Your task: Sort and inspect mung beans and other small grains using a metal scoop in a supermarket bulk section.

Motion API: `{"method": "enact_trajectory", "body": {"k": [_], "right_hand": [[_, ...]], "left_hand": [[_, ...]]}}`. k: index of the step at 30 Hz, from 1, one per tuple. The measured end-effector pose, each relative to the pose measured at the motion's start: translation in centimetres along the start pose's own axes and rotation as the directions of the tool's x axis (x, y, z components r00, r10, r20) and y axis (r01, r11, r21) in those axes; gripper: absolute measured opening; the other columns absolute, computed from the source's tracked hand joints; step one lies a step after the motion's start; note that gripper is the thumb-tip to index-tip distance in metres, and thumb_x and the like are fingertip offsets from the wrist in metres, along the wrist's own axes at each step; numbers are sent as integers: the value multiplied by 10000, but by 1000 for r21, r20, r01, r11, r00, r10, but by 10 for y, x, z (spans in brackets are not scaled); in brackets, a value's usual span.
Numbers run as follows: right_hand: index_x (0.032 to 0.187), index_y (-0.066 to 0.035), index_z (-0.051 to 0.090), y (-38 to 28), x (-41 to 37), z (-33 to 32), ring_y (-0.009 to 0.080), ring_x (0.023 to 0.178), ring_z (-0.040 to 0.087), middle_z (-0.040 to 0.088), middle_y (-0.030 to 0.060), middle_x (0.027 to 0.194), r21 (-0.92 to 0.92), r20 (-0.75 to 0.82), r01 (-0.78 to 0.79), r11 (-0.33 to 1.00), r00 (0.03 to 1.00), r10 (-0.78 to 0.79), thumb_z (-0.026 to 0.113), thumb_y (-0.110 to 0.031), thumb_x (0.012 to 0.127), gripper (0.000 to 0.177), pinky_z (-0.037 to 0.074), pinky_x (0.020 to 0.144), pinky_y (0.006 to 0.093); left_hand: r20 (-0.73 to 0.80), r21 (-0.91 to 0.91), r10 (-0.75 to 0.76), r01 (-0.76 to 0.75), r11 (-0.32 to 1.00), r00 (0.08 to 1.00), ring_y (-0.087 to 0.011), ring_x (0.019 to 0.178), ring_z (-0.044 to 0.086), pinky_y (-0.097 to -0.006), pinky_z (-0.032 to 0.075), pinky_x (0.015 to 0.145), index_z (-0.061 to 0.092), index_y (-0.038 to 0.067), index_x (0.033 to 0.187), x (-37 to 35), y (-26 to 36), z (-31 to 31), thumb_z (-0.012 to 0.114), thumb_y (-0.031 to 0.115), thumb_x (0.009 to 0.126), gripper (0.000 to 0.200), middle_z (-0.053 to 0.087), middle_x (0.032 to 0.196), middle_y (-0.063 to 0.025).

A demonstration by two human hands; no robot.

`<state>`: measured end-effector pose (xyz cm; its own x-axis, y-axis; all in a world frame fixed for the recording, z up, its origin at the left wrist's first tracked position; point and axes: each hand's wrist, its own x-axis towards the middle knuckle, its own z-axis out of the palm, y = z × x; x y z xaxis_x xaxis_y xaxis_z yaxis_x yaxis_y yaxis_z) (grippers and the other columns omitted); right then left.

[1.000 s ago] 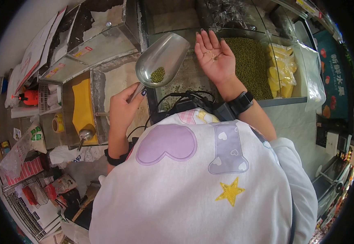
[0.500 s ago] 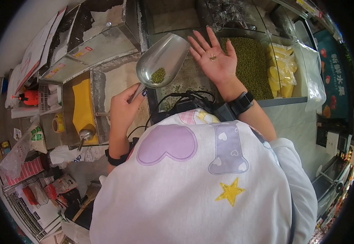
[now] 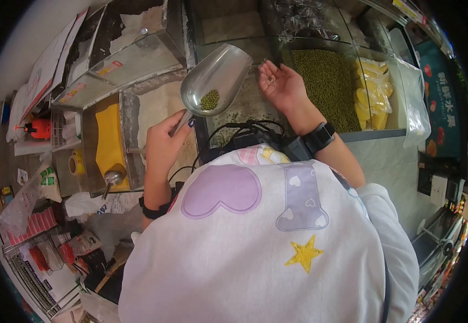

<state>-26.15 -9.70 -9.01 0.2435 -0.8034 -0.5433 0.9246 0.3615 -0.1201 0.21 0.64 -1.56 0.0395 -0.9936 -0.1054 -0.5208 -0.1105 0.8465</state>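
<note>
My left hand (image 3: 164,141) grips the handle of a metal scoop (image 3: 215,81), held level over the bins with a small heap of green beans (image 3: 208,99) in its bowl. My right hand (image 3: 281,86) is to the right of the scoop's mouth, palm up and tilted, fingers curled inward over a few small grains. Right of it lies a bin of green beans (image 3: 328,89). A black watch sits on my right wrist.
Yellow pieces in a plastic bag (image 3: 371,94) fill the bin further right. A yellow powder bin (image 3: 107,140) with a small ladle (image 3: 113,180) is at left. Glass bin lids (image 3: 131,59) stand open behind. Wire racks with packets (image 3: 45,253) are at lower left.
My right hand went from flat and spread open to cupped with fingers curling in, and moved slightly toward the scoop's mouth. The scoop and left hand stayed still.
</note>
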Motion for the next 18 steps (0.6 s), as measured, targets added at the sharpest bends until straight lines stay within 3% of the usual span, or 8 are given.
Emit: {"method": "enact_trajectory", "body": {"k": [1,2,3,4,8,11,13,18], "right_hand": [[970,23,550,-2,-2,1,235,814,542,542,114,861,11,133,1,1000,991,-3,378,-236,914,316,471,709,315],[970,23,550,-5,2,-3,235,814,542,542,114,861,11,132,2,1000,991,-3,378,-236,914,316,471,709,315],[911,3,572,-9,9,-9,224,771,545,536,91,785,53,513,-199,979,846,144,393,-241,908,303,471,678,303],[852,-16,595,-11,15,-14,213,727,549,531,68,709,11,811,-392,920,541,221,408,-246,903,300,470,648,290],[822,-32,631,-6,-3,4,197,703,549,554,59,675,51,762,-416,908,604,234,420,-269,897,326,471,644,294],[981,-26,620,-3,-10,9,230,841,586,628,107,871,168,705,-330,929,698,121,404,-282,903,345,488,722,339],[1147,-36,551,-3,-11,11,284,1095,518,573,151,1147,188,684,-245,951,727,51,390,-316,901,406,434,894,416],[1271,-62,448,2,-19,22,325,1289,302,376,159,1361,200,681,-156,967,732,-23,386,-388,882,511,283,1033,466]], "left_hand": [[4,9,2,-2,1000,1000,-88,756,590,-220,450,688,608,-9,1063,0,0,0,628,98,783,301,664,844,-96],[4,9,3,-3,1000,1000,-88,756,590,-220,450,688,608,-9,1063,0,-1,0,628,98,783,301,664,844,-96],[-2,8,7,-7,1000,1000,-87,756,590,-221,450,687,608,-9,1061,0,-1,1,629,99,782,300,664,844,-98],[-7,8,12,-11,1000,1000,-86,756,590,-221,450,686,608,-9,1059,1,-1,1,629,100,781,300,663,844,-99],[-8,8,-3,4,1000,1000,-90,760,594,-222,452,690,607,-14,1063,0,2,0,628,97,782,302,665,853,-101],[-13,1,-2,2,1000,1000,-94,766,596,-221,453,695,604,-22,1067,0,2,0,628,91,782,307,665,859,-103],[-11,-2,-3,3,1000,1000,-96,771,598,-221,454,699,601,-28,1070,1,1,0,630,87,781,312,666,865,-104],[-13,-5,4,-4,1000,1000,-94,770,596,-222,455,695,600,-28,1071,0,1,0,630,86,780,313,666,867,-105]]}}
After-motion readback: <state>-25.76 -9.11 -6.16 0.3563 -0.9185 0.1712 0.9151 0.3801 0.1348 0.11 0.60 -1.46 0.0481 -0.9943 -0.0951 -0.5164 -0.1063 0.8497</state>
